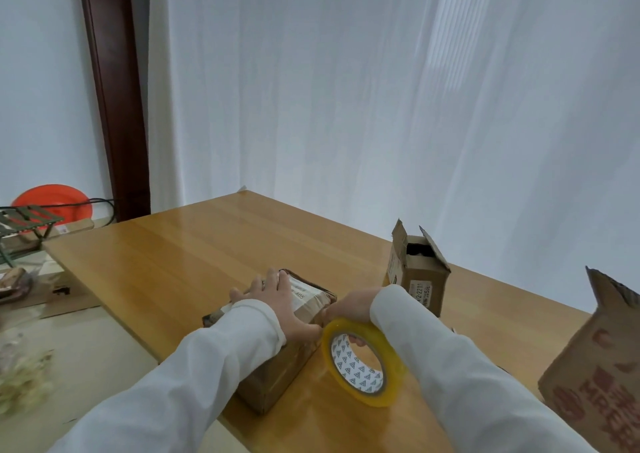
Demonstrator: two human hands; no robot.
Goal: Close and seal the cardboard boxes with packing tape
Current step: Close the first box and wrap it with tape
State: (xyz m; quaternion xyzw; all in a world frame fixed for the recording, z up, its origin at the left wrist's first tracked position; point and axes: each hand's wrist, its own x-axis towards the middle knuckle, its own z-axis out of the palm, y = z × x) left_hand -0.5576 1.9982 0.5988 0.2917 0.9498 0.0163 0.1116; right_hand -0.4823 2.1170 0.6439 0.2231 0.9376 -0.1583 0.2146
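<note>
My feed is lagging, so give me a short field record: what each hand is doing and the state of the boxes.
left hand: flat on the closed box, pressing its top
right hand: holds the tape roll against that box's right edge
small box: behind the right arm, flaps up, still open
large box: far right, a flap up, partly out of view
table: wooden

The long honey-coloured wooden table (pixel 214 244) is glossy and smooth; the flat brown cardboard box (pixel 277 376) looks matt; the yellow translucent plastic tape roll (pixel 363 362) shines.
</note>
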